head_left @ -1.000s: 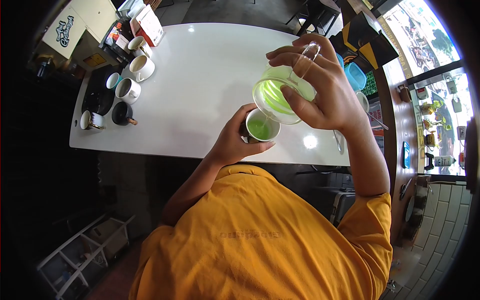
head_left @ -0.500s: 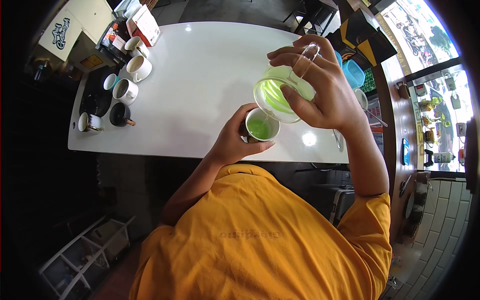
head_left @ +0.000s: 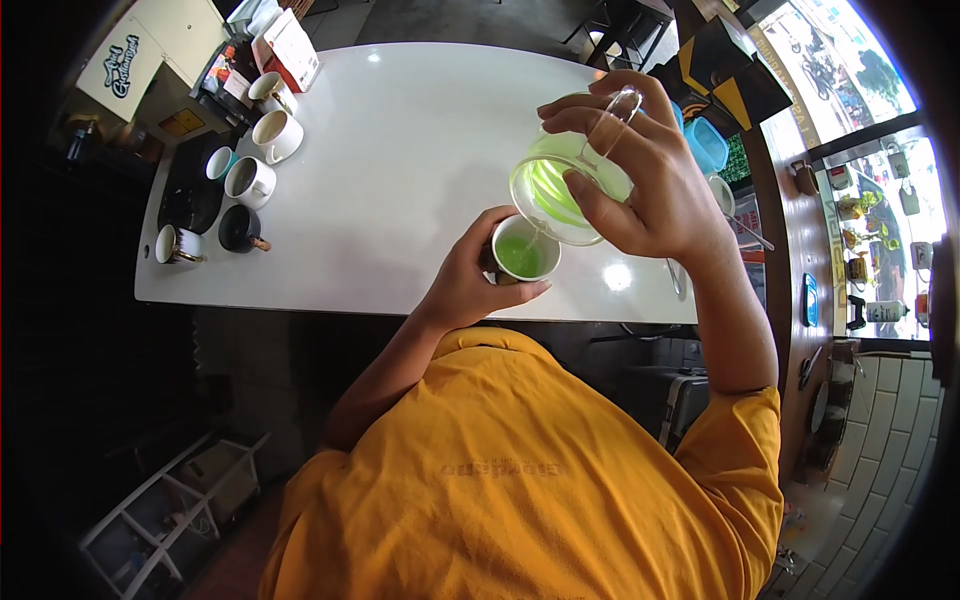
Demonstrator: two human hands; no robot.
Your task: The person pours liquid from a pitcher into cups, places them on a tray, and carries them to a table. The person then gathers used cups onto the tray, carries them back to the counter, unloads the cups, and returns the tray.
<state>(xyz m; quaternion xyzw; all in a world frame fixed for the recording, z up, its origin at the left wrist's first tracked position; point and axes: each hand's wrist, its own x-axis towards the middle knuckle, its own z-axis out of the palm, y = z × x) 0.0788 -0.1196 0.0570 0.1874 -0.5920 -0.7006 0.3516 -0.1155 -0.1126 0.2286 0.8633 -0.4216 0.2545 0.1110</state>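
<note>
My left hand [head_left: 481, 262] is wrapped round a small cup [head_left: 524, 250] that has green liquid inside. Above it and to the right, my right hand [head_left: 640, 165] grips a clear glass pitcher [head_left: 555, 190] by its handle, with fingers over its side. The pitcher is tilted towards the cup, and green liquid shows in it. A thin stream runs from its rim down into the cup. Both are over the white table [head_left: 400, 150] near its front edge.
Several mugs, among them a white mug [head_left: 251, 183] and a black mug [head_left: 241, 230], stand at the table's left end. Blue containers [head_left: 707, 146] and a spoon [head_left: 675, 277] are at the right. Black boxes [head_left: 720, 60] lie beyond them.
Both hands, the cup and the pitcher hold almost the same pose. The liquid in the cup looks slightly higher.
</note>
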